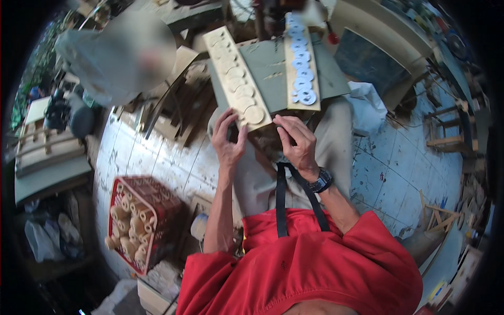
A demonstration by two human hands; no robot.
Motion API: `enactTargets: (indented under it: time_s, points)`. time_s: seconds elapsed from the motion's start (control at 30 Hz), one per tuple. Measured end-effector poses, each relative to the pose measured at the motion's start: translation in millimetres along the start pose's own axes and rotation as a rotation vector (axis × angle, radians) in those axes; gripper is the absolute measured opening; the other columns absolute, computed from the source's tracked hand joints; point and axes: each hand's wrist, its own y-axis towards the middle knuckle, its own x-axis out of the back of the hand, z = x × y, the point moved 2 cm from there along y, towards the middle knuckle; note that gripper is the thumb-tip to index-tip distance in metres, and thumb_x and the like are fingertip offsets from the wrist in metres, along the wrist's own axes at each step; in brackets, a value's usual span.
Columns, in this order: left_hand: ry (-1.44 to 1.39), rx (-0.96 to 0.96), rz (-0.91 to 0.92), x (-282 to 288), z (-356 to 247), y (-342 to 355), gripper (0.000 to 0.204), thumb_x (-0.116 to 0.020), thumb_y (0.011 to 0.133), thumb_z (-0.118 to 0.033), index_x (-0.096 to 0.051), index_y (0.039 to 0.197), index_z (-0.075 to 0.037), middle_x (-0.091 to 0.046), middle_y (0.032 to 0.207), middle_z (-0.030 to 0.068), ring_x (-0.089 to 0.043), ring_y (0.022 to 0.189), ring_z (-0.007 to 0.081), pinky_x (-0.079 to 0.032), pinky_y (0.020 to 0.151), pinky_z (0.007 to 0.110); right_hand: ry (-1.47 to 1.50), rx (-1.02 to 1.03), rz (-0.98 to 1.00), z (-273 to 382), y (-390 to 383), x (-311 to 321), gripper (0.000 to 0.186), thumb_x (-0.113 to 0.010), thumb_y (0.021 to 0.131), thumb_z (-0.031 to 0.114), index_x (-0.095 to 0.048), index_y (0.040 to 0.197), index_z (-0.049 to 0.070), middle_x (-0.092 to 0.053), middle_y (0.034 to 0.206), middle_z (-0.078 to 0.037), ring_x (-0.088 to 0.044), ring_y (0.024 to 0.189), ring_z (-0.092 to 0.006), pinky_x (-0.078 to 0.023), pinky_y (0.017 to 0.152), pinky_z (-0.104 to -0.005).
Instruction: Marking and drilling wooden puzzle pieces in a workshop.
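A pale wooden board [234, 73] with a row of overlapping carved discs lies aslant on the grey work surface [262, 58]. My left hand [228, 142] grips its near left end with curled fingers and thumb. My right hand [297, 143], a watch on its wrist, is pinched just by the board's near right corner; what is between those fingertips is too small to make out. To the right, a second board [289, 94] carries a similar row of white and blue discs.
A red plastic basket [147, 184] of turned wooden pieces stands on the tiled floor at lower left. Wood scraps [178, 121] lie left of my legs. A white bag [367, 105] and a wooden stool [446, 134] are at the right; stacked boards [47, 152] are at far left.
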Motion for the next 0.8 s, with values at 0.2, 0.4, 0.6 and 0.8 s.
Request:
enactTargets:
  time_s: [0.2,0.4,0.6,0.8]
  points:
    - [-0.032,0.007,0.031,-3,5,-1,0.035,-0.074,0.076,-0.010,-0.066,0.109,-0.003,-0.062,0.123,0.0143,-0.060,0.115,0.0280,-0.046,0.099,0.037,-0.154,-0.265,-0.368,-20,21,39,0.024,-0.061,0.087,0.000,-0.067,0.110,0.000,-0.069,0.099,-0.014,-0.067,0.089,-0.0257,-0.052,0.076,-0.0336]
    - [-0.036,0.023,0.029,-3,2,0,0.037,-0.075,0.077,-0.011,-0.065,0.112,-0.003,-0.062,0.123,0.0140,-0.059,0.116,0.0277,-0.046,0.100,0.037,0.039,-0.555,-0.484,-57,6,55,0.026,-0.063,0.092,0.013,-0.068,0.114,0.002,-0.070,0.103,-0.009,-0.065,0.090,-0.0172,-0.051,0.078,-0.0301]
    - [-0.111,0.046,0.042,-7,6,-1,0.037,-0.072,0.079,-0.003,-0.063,0.115,0.000,-0.059,0.126,0.0144,-0.056,0.118,0.0252,-0.042,0.103,0.036,0.157,-0.664,-0.439,-59,-4,47,0.029,-0.064,0.093,0.020,-0.067,0.115,0.001,-0.070,0.102,-0.009,-0.062,0.085,-0.0138,-0.050,0.076,-0.0286]
    - [-0.031,0.041,0.018,-2,2,0,0.035,-0.075,0.074,-0.011,-0.067,0.108,-0.004,-0.063,0.122,0.0131,-0.060,0.114,0.0287,-0.047,0.099,0.037,-0.179,-0.361,-0.345,-44,16,48,0.028,-0.068,0.088,0.014,-0.068,0.114,0.003,-0.068,0.103,-0.011,-0.061,0.077,-0.0198,-0.050,0.074,-0.0321]
